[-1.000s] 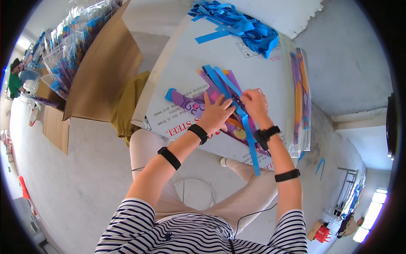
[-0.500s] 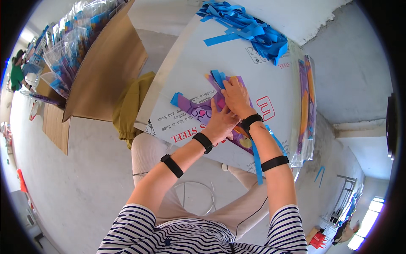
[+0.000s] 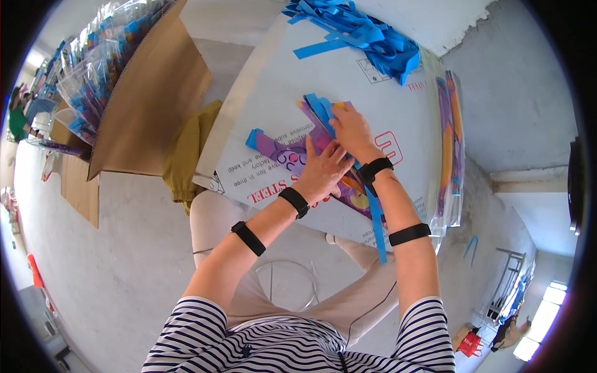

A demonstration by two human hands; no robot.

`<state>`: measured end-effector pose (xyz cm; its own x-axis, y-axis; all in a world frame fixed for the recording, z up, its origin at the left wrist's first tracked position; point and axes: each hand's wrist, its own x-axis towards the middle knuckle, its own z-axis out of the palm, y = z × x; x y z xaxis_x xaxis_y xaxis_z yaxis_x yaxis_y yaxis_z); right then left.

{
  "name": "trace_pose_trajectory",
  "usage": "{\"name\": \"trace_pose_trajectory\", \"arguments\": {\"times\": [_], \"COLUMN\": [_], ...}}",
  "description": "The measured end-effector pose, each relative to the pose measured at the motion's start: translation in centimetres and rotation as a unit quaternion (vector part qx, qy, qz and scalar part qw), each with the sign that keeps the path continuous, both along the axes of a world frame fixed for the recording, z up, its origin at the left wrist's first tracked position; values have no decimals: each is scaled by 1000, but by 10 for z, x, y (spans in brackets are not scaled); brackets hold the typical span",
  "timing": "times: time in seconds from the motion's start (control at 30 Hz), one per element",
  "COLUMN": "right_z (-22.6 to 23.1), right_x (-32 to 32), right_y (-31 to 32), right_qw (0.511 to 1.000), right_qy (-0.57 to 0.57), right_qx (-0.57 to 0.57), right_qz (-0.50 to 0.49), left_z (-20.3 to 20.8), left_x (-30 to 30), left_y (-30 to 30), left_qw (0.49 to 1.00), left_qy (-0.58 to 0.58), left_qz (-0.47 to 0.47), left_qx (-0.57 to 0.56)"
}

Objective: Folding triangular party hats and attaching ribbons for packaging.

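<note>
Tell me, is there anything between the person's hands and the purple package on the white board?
Nothing visible. The left hand lies flat on the purple package, and the right hand presses the blue strips at its far end. Both touch directly. The blue strip pile lies apart, farther away.

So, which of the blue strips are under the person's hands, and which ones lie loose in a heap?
The few blue strips fanned out under the right hand, on the purple packet, are being handled. The tangled blue heap at the table's far edge lies untouched.
</note>
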<state>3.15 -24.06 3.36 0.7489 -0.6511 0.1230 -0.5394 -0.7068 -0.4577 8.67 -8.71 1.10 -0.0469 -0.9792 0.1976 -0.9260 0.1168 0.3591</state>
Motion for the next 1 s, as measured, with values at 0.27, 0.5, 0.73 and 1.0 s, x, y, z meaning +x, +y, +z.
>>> {"name": "trace_pose_trajectory", "arguments": {"times": [0.27, 0.5, 0.73, 1.0], "right_z": [32, -7, -9, 34], "right_x": [-101, -117, -107, -90], "right_y": [51, 66, 51, 28], "right_qw": [980, 968, 939, 812], "right_qy": [80, 81, -46, -195], "right_qx": [55, 13, 200, 504], "right_qz": [-173, -235, -278, -220], "left_z": [7, -1, -1, -7], "left_x": [5, 5, 1, 2], "left_y": [1, 1, 2, 3], "left_qw": [998, 999, 999, 999], "left_qy": [-26, -28, -38, -24], "left_qz": [-7, -2, 28, 46], "left_qx": [62, 37, 14, 10]}}
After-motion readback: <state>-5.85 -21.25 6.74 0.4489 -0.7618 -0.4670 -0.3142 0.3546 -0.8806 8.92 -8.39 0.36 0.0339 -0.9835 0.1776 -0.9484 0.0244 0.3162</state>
